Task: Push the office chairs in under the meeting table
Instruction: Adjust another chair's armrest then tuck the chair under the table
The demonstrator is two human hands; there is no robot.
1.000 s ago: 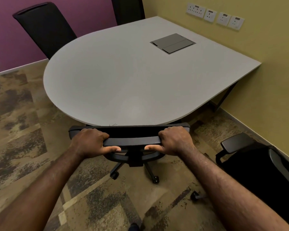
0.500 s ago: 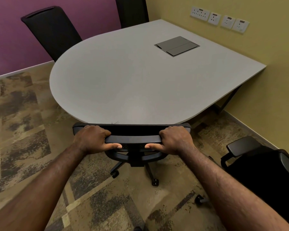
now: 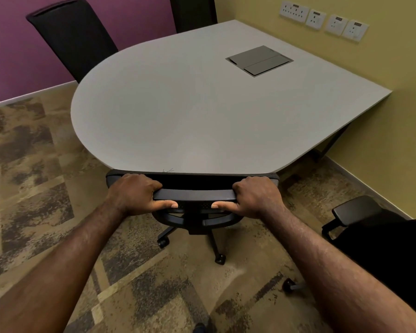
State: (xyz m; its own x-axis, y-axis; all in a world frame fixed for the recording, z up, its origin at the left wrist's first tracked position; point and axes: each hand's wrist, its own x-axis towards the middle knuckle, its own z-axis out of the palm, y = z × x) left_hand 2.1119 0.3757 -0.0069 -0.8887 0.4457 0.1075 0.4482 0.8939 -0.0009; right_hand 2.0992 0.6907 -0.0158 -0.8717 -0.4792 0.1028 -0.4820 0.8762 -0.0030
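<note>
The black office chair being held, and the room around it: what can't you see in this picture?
Head view only:
- Seat of the black office chair both hands grip: hidden under the grey meeting table.
- Fingertips of left hand and right hand: curled behind the backrest.
- Black chair at right: cut off by the frame edge.
- White wall sockets: labels too small to read.

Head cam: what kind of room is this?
Most likely a small office meeting room. A grey meeting table with a flush cable hatch sits against a wall with a row of power sockets, and black office chairs on castors stand around it on patterned carpet.
</note>
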